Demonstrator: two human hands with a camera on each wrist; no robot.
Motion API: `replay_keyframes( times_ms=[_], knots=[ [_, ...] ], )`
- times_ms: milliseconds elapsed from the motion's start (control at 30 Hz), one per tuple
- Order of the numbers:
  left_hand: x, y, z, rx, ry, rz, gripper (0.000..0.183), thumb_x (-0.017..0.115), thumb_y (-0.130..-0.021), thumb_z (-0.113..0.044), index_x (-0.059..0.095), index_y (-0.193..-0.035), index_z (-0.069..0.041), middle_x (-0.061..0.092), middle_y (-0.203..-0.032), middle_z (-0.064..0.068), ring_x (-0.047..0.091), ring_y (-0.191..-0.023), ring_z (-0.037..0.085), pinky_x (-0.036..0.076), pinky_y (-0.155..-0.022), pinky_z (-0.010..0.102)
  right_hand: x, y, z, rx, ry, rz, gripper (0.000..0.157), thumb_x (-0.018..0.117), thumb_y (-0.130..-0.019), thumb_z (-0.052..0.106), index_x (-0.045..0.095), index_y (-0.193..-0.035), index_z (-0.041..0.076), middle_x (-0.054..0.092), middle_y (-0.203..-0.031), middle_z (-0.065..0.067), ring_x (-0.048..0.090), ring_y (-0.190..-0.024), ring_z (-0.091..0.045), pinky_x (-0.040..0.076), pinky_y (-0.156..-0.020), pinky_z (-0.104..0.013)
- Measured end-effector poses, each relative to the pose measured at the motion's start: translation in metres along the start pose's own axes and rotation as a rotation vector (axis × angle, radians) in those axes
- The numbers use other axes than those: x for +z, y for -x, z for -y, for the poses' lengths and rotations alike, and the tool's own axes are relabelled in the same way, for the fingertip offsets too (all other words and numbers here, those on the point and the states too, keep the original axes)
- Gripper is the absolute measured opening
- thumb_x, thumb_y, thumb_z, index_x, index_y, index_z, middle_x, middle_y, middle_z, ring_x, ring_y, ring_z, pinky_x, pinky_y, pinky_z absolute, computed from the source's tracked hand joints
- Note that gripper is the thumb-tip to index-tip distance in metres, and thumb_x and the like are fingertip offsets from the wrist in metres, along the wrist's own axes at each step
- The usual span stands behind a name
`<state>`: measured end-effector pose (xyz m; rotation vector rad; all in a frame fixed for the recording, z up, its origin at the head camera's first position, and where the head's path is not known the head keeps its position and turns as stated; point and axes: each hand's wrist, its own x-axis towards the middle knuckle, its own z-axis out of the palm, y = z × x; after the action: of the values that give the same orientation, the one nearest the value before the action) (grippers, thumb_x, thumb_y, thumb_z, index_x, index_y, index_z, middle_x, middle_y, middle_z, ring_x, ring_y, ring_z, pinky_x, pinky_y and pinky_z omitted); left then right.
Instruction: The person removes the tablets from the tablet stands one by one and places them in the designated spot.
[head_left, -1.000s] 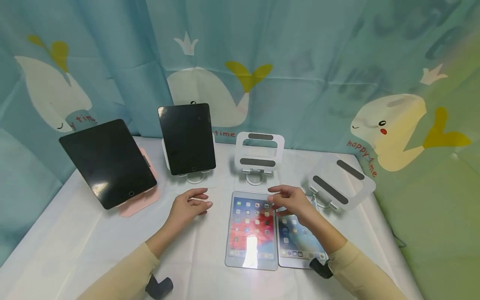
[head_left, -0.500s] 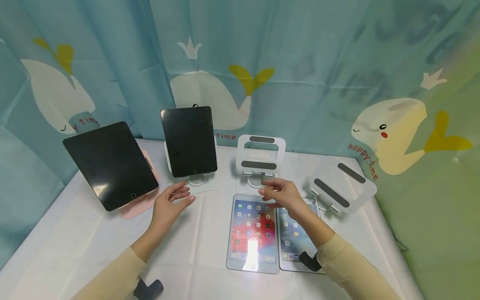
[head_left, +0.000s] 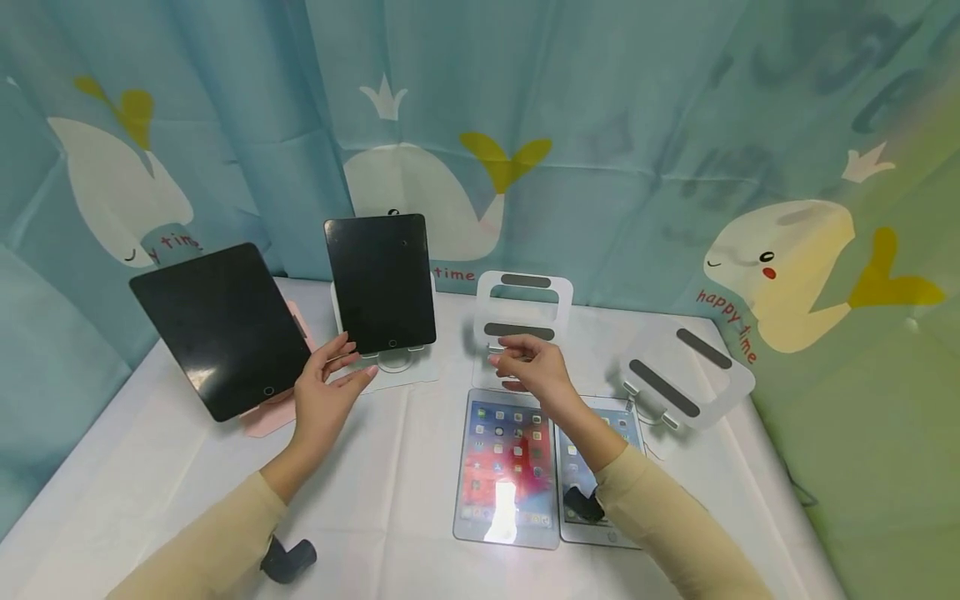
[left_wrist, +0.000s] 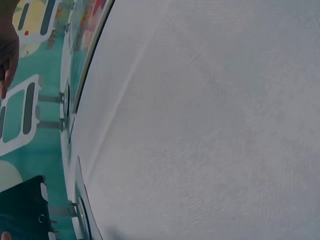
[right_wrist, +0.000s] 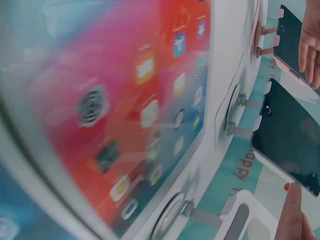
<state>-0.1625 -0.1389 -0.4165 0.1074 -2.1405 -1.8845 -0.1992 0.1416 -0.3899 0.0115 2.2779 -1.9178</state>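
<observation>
My left hand [head_left: 326, 396] hovers with relaxed fingers between two black tablets. The large black tablet [head_left: 225, 329] leans on a pink stand [head_left: 273, 414] at left; a smaller black tablet [head_left: 382, 283] rests upright on a white stand. The hand's fingertips come close to both tablets' lower edges; contact cannot be told. My right hand [head_left: 538, 375], fingers loosely bent and holding nothing, is in front of a bare white stand [head_left: 558, 321]. Below it lie a lit tablet with a red screen [head_left: 506, 467] and a lit blue-screened tablet [head_left: 618, 425], partly covered by my right forearm.
Another bare white stand [head_left: 720, 400] stands tilted at the right. Behind the white-covered table [head_left: 420, 500] hangs a blue curtain [head_left: 622, 83] with whale prints. A dark wrist mount [head_left: 288, 560] sits at my left sleeve, another [head_left: 583, 504] at the right.
My left hand has moved left and up toward the two black tablets. The right hand has shifted left and up, from over the lit tablets to the bare middle stand. The tablets stay put.
</observation>
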Motion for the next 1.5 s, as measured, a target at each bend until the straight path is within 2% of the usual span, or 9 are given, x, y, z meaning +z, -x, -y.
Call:
replay_keyframes(
  times_ms=[133, 267, 400, 567, 700, 833, 1067, 1267, 1500],
  knots=[
    [0.0, -0.006, -0.001, 0.061, 0.034, -0.029, 0.062, 0.072, -0.079, 0.002, 0.047, -0.136, -0.001, 0.053, -0.128, 0.014, 0.055, -0.109, 0.014, 0.047, -0.081, 0.009, 0.01, -0.007, 0.004, -0.019, -0.027, -0.02, 0.039, 0.07, -0.083, 0.009, 0.06, -0.119, -0.003, 0.063, -0.087, -0.004, 0.068, -0.079, -0.022, 0.057, -0.071, -0.037],
    [-0.004, -0.014, -0.001, 0.086, 0.042, -0.087, 0.061, 0.072, -0.08, 0.001, 0.047, -0.136, -0.003, 0.054, -0.125, 0.002, 0.053, -0.112, 0.018, 0.047, -0.082, 0.01, 0.02, -0.018, 0.004, -0.038, -0.128, -0.043, 0.038, 0.071, -0.083, 0.008, 0.061, -0.118, -0.003, 0.064, -0.09, -0.004, 0.068, -0.078, -0.017, 0.057, -0.073, -0.036],
    [-0.009, -0.021, -0.001, 0.105, 0.053, -0.167, 0.061, 0.072, -0.08, 0.001, 0.048, -0.135, -0.004, 0.054, -0.118, -0.011, 0.055, -0.11, 0.013, 0.047, -0.083, 0.011, 0.031, -0.03, 0.003, -0.096, -0.219, -0.053, 0.037, 0.07, -0.084, 0.006, 0.06, -0.119, -0.001, 0.065, -0.092, -0.001, 0.066, -0.077, -0.011, 0.056, -0.075, -0.036],
    [-0.014, -0.028, 0.002, 0.113, 0.048, -0.22, 0.061, 0.072, -0.079, 0.002, 0.048, -0.135, -0.003, 0.055, -0.12, -0.006, 0.054, -0.106, 0.005, 0.047, -0.084, 0.012, 0.046, -0.039, 0.001, -0.195, -0.237, -0.097, 0.043, 0.071, -0.083, 0.006, 0.057, -0.124, 0.002, 0.066, -0.093, -0.003, 0.066, -0.074, -0.008, 0.057, -0.072, -0.034],
    [-0.012, -0.034, 0.003, 0.106, 0.036, -0.243, 0.064, 0.072, -0.079, 0.001, 0.045, -0.137, -0.005, 0.052, -0.125, 0.002, 0.053, -0.107, 0.005, 0.047, -0.086, 0.013, 0.055, -0.047, -0.001, -0.296, -0.162, -0.152, 0.052, 0.072, -0.083, 0.009, 0.052, -0.131, 0.004, 0.065, -0.099, -0.011, 0.065, -0.073, -0.005, 0.057, -0.07, -0.035],
    [-0.002, -0.043, 0.006, 0.125, 0.015, -0.253, 0.067, 0.073, -0.08, -0.002, 0.043, -0.139, -0.006, 0.049, -0.128, 0.008, 0.054, -0.111, 0.017, 0.048, -0.086, 0.017, 0.064, -0.055, -0.004, -0.393, -0.028, -0.215, 0.054, 0.073, -0.083, 0.013, 0.051, -0.132, 0.006, 0.065, -0.102, -0.014, 0.062, -0.075, -0.011, 0.056, -0.066, -0.027],
    [0.019, -0.061, 0.016, 0.26, -0.075, -0.319, 0.063, 0.075, -0.079, -0.003, 0.046, -0.135, 0.0, 0.048, -0.127, 0.018, 0.052, -0.115, 0.027, 0.048, -0.093, 0.04, 0.078, -0.07, -0.009, -0.494, 0.159, -0.276, 0.057, 0.072, -0.084, 0.014, 0.047, -0.135, 0.004, 0.064, -0.109, -0.013, 0.065, -0.086, -0.025, 0.052, -0.065, -0.023],
    [0.031, -0.071, 0.014, 0.279, -0.132, -0.356, 0.062, 0.074, -0.079, -0.003, 0.046, -0.134, 0.001, 0.046, -0.126, 0.02, 0.047, -0.116, 0.031, 0.045, -0.094, 0.046, 0.089, -0.081, -0.004, -0.52, 0.351, -0.283, 0.076, 0.072, -0.085, 0.021, 0.029, -0.145, 0.004, 0.054, -0.124, -0.014, 0.061, -0.096, -0.025, 0.053, -0.079, -0.035],
    [0.032, -0.075, 0.016, 0.271, -0.258, -0.379, 0.063, 0.075, -0.08, -0.01, 0.046, -0.135, -0.002, 0.046, -0.123, 0.019, 0.045, -0.113, 0.03, 0.041, -0.095, 0.044, 0.102, -0.091, 0.002, -0.477, 0.511, -0.322, 0.081, 0.072, -0.084, 0.03, 0.025, -0.148, 0.01, 0.05, -0.128, -0.011, 0.06, -0.103, -0.023, 0.051, -0.066, -0.039]
  ],
)
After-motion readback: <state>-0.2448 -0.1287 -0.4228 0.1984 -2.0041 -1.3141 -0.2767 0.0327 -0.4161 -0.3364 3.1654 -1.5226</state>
